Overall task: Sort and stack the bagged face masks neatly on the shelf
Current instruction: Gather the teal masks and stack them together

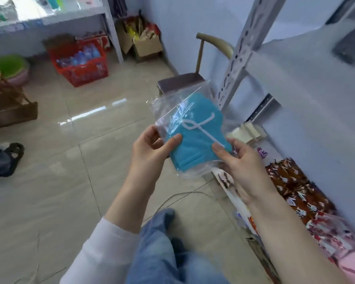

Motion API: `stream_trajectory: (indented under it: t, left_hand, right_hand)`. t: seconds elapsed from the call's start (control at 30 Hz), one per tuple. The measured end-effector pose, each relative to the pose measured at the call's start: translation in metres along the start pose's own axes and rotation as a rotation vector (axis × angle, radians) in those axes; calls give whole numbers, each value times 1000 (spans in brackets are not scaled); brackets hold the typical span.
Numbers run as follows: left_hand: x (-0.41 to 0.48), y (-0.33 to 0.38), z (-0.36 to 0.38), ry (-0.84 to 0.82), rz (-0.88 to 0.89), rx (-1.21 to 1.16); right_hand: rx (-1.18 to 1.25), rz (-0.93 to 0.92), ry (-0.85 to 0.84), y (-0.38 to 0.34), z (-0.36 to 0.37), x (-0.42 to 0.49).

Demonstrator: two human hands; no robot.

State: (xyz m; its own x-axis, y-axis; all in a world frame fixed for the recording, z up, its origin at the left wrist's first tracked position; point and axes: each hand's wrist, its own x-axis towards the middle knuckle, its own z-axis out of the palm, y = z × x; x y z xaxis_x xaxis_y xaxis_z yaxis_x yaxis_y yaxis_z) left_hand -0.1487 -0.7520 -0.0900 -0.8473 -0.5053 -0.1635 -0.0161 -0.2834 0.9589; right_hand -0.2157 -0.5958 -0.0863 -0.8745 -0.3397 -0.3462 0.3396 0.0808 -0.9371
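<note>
Left hand (150,154) and right hand (242,162) hold the bagged teal mask (193,152) by its sides, fingers (173,141) pinching it

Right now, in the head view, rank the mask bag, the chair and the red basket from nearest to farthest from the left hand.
1. Mask bag: pinched in the left hand itself; the right hand holds its other edge.
2. Chair: just beyond the bag, slightly to the right.
3. Red basket: farthest, ahead and well to the left.
</note>
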Motion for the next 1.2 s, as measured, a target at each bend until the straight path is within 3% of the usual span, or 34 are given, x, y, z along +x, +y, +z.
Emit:
stream_trajectory:
  t: [0.3,0.43,0.63,0.83,1.07,1.2]
  left_hand:
    - [81,66,137,-613,178,160]
    - [87,58,206,-821,124,187]
    - [84,36,311,-1064,72,292]
    - [72,12,407,-1121,157,383]
    - [76,-13,482,-1063,-25,487]
    - [85,-21,504,-1090,2,563]
  right_hand:
    - [92,-194,533,-81,-71,-14]
    - [111,-175,728,-88,-108,-29]
    - [99,-156,891,-95,-183,-50]
    - [204,-175,1050,-86,-266,-37]
    - [254,-129,1212,-100,-341,1]
    - [308,-88,1283,-111,-368,23]
